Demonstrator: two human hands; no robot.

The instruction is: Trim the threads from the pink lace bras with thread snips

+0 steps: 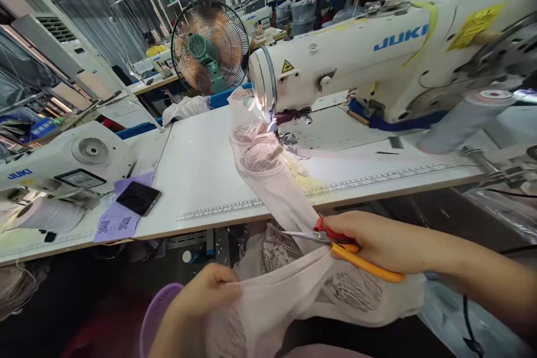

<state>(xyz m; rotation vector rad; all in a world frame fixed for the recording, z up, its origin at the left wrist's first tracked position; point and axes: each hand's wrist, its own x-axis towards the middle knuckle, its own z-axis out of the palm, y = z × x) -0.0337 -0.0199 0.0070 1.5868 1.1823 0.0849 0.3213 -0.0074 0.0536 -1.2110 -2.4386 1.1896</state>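
A long strip of pale pink lace fabric (272,179) runs from the needle of the white sewing machine (356,56) over the table edge down to my lap. My left hand (210,291) is closed, pinching the fabric at its lower part. My right hand (377,240) grips small thread snips (356,254) with red and orange handles. Their blades point left and touch the fabric just below the table edge.
The white sewing table (201,168) has a ruler printed along its front edge. A black phone (138,197) lies on purple paper slips (115,224) at left, beside a second sewing machine (62,162). A fan (210,47) stands behind. A purple stool rim (157,307) shows below.
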